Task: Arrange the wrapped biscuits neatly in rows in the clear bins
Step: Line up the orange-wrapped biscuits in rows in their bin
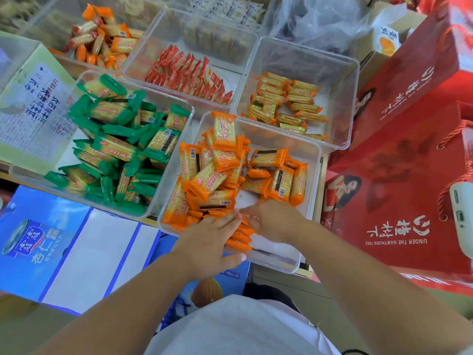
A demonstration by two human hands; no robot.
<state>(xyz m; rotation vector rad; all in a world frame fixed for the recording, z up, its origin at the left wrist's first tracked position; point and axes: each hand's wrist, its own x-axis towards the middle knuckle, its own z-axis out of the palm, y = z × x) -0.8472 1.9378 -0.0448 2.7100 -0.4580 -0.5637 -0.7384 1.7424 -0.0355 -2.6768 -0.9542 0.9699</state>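
We're snugging the orange biscuit packets [240,239] on edge against the clear bin [281,260] wall, left hand [212,237] pressing flat-fingered; can't tell what the right hand [273,221] is gripping, too blurry.

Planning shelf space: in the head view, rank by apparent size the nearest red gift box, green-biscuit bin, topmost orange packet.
1-2. Red gift box and green-biscuit bin: look alike; box is cut off, so unranked.
3. Orange packet: clearly smallest.

Bright even light; soft blur throughout; wide-angle bending at edges.
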